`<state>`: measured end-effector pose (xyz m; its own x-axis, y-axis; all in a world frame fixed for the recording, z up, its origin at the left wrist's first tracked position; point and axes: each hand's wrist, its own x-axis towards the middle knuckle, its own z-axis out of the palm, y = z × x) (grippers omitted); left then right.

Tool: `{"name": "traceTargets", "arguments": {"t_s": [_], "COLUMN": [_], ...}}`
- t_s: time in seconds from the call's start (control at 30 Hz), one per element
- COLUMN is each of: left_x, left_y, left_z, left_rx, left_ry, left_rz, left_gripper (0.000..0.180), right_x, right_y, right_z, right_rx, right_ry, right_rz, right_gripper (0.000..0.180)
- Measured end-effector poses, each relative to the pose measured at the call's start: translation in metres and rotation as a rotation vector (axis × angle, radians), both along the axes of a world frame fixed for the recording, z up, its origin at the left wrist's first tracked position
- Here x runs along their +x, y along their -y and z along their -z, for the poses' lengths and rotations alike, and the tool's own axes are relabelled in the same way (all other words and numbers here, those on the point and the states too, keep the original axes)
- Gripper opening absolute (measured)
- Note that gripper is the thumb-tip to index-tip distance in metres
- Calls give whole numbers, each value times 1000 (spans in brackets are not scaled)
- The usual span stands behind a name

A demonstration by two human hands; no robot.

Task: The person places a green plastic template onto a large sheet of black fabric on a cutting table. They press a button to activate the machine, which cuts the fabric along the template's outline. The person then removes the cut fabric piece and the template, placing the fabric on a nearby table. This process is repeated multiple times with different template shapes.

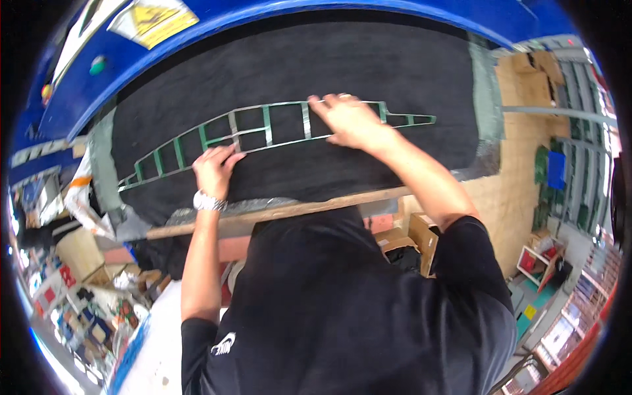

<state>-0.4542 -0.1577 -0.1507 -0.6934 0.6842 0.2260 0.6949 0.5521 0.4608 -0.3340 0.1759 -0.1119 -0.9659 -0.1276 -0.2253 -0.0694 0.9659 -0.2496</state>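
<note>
A long, thin-walled metal frame [268, 125] with several cross bars, green and silver in colour, lies flat on a black covered surface [296, 62]. It tapers toward both ends, and its right end is narrow. My left hand [215, 172], with a silver watch at the wrist, has curled fingers at the frame's lower rail, left of the middle. Further right, my right hand [349, 120] reaches across the frame, fingers at the upper rail and thumb by the lower one. This hand hides part of the frame beneath it.
A blue machine edge [263, 13] with a yellow warning label [153, 23] curves along the far side. A wooden strip [289, 210] borders the near edge. Cardboard boxes [411, 240] stand below the bench on the right. Clutter fills the lower left.
</note>
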Motion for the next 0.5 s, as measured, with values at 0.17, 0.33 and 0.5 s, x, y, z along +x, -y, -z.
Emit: {"name": "traceTargets", "arguments": {"t_s": [0.17,0.33,0.5], "left_x": [3,1,0], "left_y": [-1,-1,-2], "left_z": [-6,-6,-4], "left_rx": [-15,-27,-13], "left_ry": [21,12,3], "left_rz": [-29,-30,-24], "left_gripper": [25,25,25], "right_x": [0,-3,-5], "right_y": [2,3,3], "right_z": [-2,-9,-12], "right_rx": [15,14,12], "right_ry": [-4,23,48], "right_rz": [2,19,14], "right_gripper": [91,93,94]}}
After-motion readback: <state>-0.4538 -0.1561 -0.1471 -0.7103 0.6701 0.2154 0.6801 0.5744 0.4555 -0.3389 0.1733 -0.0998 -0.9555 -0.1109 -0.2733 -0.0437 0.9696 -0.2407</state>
